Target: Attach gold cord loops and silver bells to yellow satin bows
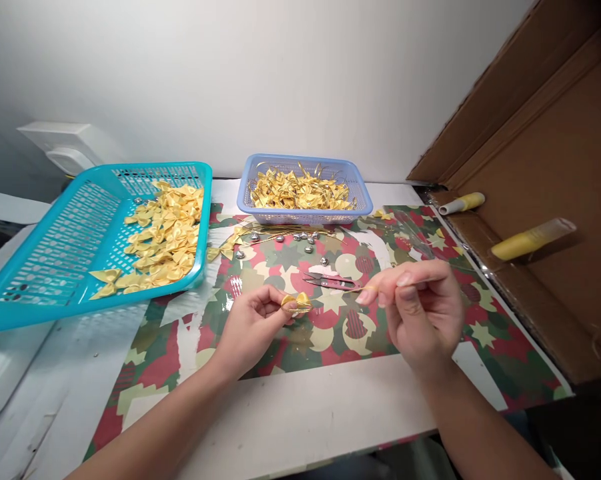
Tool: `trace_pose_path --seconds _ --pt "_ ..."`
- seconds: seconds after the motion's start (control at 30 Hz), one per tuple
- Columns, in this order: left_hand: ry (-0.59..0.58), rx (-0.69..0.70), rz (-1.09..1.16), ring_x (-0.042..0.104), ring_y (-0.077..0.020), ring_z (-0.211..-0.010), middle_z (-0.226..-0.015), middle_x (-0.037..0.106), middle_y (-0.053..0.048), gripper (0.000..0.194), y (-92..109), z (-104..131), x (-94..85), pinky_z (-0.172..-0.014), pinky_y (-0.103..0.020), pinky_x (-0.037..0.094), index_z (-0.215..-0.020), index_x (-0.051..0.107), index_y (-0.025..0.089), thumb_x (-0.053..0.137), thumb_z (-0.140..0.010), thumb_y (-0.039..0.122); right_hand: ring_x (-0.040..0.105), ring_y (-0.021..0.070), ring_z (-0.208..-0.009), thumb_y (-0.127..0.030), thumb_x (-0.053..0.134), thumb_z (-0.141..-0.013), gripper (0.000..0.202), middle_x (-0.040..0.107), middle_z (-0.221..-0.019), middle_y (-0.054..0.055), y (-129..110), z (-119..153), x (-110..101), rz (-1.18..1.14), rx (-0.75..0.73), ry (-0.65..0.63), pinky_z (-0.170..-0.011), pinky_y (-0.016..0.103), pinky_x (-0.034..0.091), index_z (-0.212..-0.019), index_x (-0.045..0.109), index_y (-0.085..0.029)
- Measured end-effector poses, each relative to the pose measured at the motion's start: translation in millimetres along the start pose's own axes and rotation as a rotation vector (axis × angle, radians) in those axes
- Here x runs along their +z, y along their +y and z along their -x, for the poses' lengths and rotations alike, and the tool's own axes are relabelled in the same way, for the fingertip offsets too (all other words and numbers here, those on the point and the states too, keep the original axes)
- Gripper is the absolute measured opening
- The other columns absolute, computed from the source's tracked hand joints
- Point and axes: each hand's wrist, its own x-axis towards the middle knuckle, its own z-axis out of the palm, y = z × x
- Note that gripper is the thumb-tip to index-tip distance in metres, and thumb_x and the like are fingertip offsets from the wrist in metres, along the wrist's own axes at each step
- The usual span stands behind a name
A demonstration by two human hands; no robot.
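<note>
Between the thumb and fingers of my left hand (255, 323) is a small yellow satin bow (299, 303). A thin gold tie (347, 291) stretches from the bow toward the right. Its other end is pinched by my right hand (420, 307), which is raised above the patterned sheet. Small scissors (330, 281) lie just behind and between the hands. Several silver bells (309, 249) are scattered farther back, beside a bundle of gold ties (290, 230).
A teal basket (206, 227) with yellow bows stands at the left. The blue basket (305, 217) at the back holds bows with gold ties. Along the right side, a cardboard wall (555, 147) carries two yellow-filled tubes (533, 240). A patterned sheet (280, 353) covers part of the table.
</note>
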Motion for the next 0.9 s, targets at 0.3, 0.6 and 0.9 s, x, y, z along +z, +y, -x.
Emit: trace_pose_path --seconds 0.3,0.6,0.9 --pt "0.02 -0.014 -0.032 0.06 -0.0123 -0.064 -0.065 0.065 -0.001 0.024 -4.5 -2.0 -1.1 -0.061 -0.024 0.048 -0.066 0.056 0.015 0.072 -0.073 0.03 0.063 0.0137 -0.059 -0.02 0.054 -0.092 0.005 0.057 -0.062 -0.004 3.2 -1.1 -1.1 -0.049 0.008 0.015 -0.06 0.031 0.055 -0.088 0.056 -0.023" --pt "0.113 0.029 0.023 0.048 -0.0065 -0.057 -0.063 0.055 0.007 0.024 4.8 2.8 0.1 -0.05 -0.015 0.036 -0.079 0.046 0.021 0.069 -0.076 0.027 0.051 0.0092 -0.046 -0.022 0.049 -0.094 0.006 0.053 -0.058 -0.006 5.5 14.6 3.0 -0.096 0.149 -0.079 -0.045 0.022 0.042 -0.093 0.054 -0.024" --pt "0.018 -0.06 0.056 0.059 -0.0081 -0.061 -0.068 0.061 0.004 0.015 10.3 5.7 -0.1 -0.062 -0.019 0.049 -0.077 0.06 0.017 0.07 -0.074 0.028 0.054 0.0107 -0.059 -0.017 0.047 -0.092 0.013 0.06 -0.074 -0.001 13.7 33.9 20.0 0.212 0.1 -0.318 -0.051 0.023 0.044 -0.099 0.056 -0.024"
